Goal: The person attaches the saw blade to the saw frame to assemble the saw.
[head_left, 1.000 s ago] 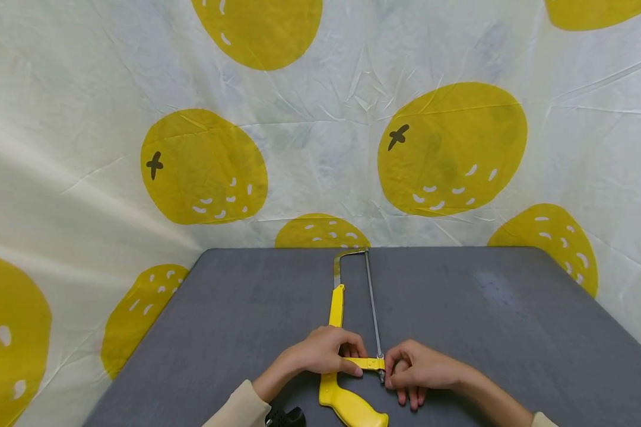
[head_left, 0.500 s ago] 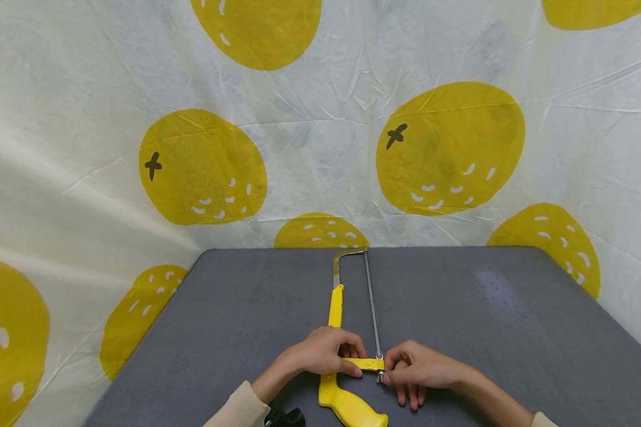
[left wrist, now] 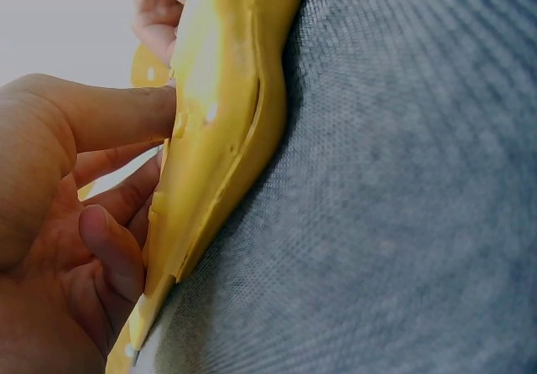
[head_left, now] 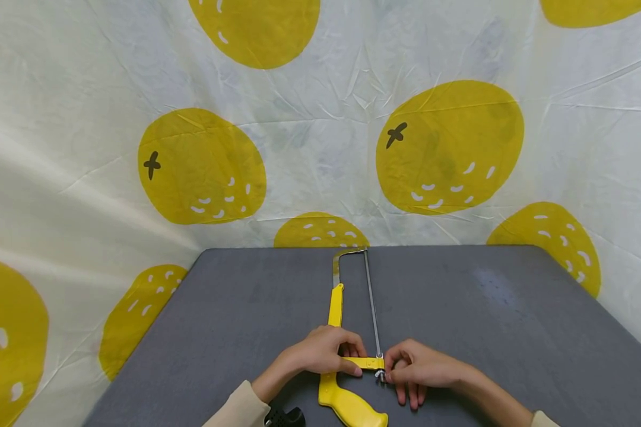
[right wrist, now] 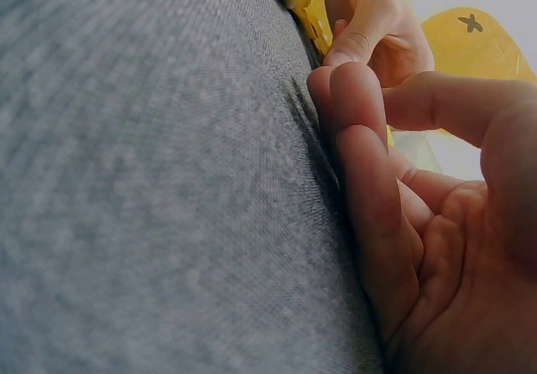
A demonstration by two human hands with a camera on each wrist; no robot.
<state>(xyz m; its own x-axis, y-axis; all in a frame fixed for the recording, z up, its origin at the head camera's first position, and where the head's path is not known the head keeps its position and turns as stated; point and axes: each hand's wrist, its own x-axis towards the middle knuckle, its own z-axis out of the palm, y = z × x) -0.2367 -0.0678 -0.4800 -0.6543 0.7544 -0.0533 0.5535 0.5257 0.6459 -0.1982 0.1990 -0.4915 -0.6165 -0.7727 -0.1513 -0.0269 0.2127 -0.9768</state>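
A hacksaw with a yellow handle and frame lies on the grey table, its metal bow at the far end. Its thin blade runs along the right side. My left hand holds the frame, thumb and fingers around the short yellow crosspiece. At the near end of the blade, a small silver wing nut sits below the crosspiece. The thumb and fingertips of my right hand pinch at that nut, with the other fingers curled down by the table. In the left wrist view the yellow handle passes beside my left thumb.
A white cloth printed with large yellow fruit hangs behind the table and along its sides. A small black object is near my left sleeve at the front edge. A pale patch marks the table top at right.
The wing nut has turned under my right fingertips, and its wings now show spread. My left hand and the hacksaw have stayed in place.
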